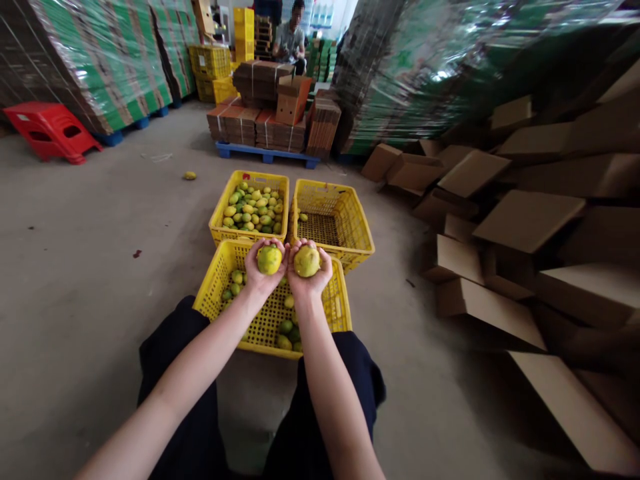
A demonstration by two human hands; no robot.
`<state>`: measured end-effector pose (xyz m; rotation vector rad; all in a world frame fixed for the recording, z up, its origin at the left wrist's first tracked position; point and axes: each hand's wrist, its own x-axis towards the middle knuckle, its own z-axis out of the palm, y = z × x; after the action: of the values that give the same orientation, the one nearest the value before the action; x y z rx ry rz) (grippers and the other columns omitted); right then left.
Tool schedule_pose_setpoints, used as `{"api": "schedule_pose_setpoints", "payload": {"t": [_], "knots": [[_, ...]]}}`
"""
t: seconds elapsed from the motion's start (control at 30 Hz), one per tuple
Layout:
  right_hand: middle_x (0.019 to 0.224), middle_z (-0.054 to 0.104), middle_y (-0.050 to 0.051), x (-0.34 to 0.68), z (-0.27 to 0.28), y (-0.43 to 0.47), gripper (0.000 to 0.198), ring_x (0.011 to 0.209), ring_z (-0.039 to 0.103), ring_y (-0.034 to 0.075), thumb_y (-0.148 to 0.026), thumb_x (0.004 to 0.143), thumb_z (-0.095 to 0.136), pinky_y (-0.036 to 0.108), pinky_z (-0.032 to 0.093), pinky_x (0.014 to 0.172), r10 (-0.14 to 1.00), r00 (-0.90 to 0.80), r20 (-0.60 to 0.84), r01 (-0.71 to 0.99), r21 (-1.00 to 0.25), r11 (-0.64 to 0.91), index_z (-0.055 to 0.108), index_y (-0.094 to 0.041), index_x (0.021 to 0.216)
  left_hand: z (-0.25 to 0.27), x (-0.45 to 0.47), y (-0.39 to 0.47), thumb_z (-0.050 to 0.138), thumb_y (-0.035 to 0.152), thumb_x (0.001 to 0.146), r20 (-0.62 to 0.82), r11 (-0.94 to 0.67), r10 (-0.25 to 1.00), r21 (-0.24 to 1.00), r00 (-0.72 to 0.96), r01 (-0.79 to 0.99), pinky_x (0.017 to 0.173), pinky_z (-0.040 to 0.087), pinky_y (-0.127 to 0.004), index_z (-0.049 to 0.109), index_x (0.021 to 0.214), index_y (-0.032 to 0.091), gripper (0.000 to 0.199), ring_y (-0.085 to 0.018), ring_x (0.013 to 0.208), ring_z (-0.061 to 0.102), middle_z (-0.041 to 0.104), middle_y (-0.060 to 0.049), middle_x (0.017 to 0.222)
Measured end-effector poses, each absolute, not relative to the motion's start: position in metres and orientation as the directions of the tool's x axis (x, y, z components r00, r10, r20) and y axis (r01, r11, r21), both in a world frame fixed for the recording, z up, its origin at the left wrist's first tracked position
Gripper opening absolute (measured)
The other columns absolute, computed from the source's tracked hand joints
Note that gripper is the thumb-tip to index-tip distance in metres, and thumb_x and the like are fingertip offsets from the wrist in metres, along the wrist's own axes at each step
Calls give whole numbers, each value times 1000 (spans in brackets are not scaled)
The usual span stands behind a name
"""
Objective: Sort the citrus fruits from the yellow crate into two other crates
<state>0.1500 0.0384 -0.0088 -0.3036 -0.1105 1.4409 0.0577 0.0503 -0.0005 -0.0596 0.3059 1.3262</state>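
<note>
Side by side and palms up, my two hands are over the nearest yellow crate. My left hand cups a yellow-green lemon, its fingers curled behind the fruit. In my right hand rests a yellower lemon with brownish marks, the fingers curled around it. Below my wrists, several green and yellow lemons lie in the near crate, partly hidden by my forearms. Behind it on the left stands a crate holding many lemons. The crate on the right has a small lemon at its left side.
Empty cardboard boxes are heaped at the right. Flattened cartons sit on a blue pallet ahead. A red stool and a loose lemon are on the floor to the left. A person is in the background.
</note>
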Motion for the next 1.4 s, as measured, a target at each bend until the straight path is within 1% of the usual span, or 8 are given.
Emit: {"api": "schedule_pose_setpoints", "payload": {"t": [0.1, 0.27, 0.67, 0.9, 1.1, 1.2, 1.27, 1.4], "knots": [[92, 69, 5, 146, -14, 45, 22, 95, 65, 19, -26, 72, 55, 39, 53, 92, 975, 166, -151, -958, -257, 124, 62, -18, 92, 1, 59, 55, 46, 21, 91, -273, 184, 951, 131, 143, -974, 92, 50, -30, 62, 70, 20, 27, -14, 91, 68, 71, 0, 80], [80, 69, 2, 137, -20, 46, 21, 85, 67, 18, -30, 74, 53, 40, 51, 97, 936, 291, -198, -923, -316, 220, 65, -18, 87, -3, 59, 57, 44, 27, 90, -264, 180, 955, 140, 138, -974, 92, 51, -33, 69, 97, 21, 27, -21, 114, 63, 72, -5, 105], [71, 68, 1, 138, -11, 40, 16, 79, 69, 16, -26, 71, 51, 32, 53, 86, 930, 303, -206, -913, -344, 221, 64, -18, 77, -8, 60, 52, 43, 26, 88, -258, 181, 956, 143, 140, -973, 92, 51, -31, 66, 116, 21, 37, -20, 112, 64, 70, -5, 117], [72, 68, 0, 135, -13, 38, 14, 78, 67, 16, -27, 70, 53, 34, 53, 87, 943, 280, -180, -912, -357, 203, 62, -19, 76, -8, 55, 50, 47, 24, 86, -273, 193, 951, 153, 146, -969, 91, 53, -34, 67, 113, 21, 34, -21, 107, 66, 72, -6, 110], [71, 68, 1, 155, -6, 20, 19, 64, 64, 14, -24, 72, 49, 29, 54, 68, 925, 246, -288, -935, -323, 148, 63, -18, 82, -8, 18, 59, 45, 25, 87, -270, 267, 944, 282, 191, -921, 79, 59, -34, 68, 101, 15, 29, -22, 93, 70, 73, -8, 93], [72, 69, 2, 171, -1, 6, 23, 62, 63, 14, -22, 71, 47, 28, 54, 62, 906, 226, -356, -945, -305, 116, 63, -17, 87, -31, 4, 47, 43, 23, 88, -312, 493, 869, 482, 384, -724, 59, 58, -23, 68, 92, 14, 27, -19, 80, 72, 72, -9, 86], [72, 69, 2, 184, 1, -5, 24, 62, 63, 15, -22, 70, 48, 28, 54, 59, 897, 215, -385, -944, -318, 90, 62, -18, 89, -56, 0, 23, 43, 26, 91, -449, 711, 684, 585, 575, -389, 44, 50, -15, 68, 85, 18, 27, -15, 62, 71, 71, -6, 76], [75, 69, 3, 210, -5, -27, 24, 63, 65, 16, -21, 68, 50, 28, 54, 55, 910, 182, -373, -932, -361, 39, 61, -18, 90, -97, -13, -39, 57, 20, 84, -598, 824, 404, 567, 692, 10, 28, 40, -20, 70, 78, 22, 15, -19, 36, 62, 66, -3, 55]]}}
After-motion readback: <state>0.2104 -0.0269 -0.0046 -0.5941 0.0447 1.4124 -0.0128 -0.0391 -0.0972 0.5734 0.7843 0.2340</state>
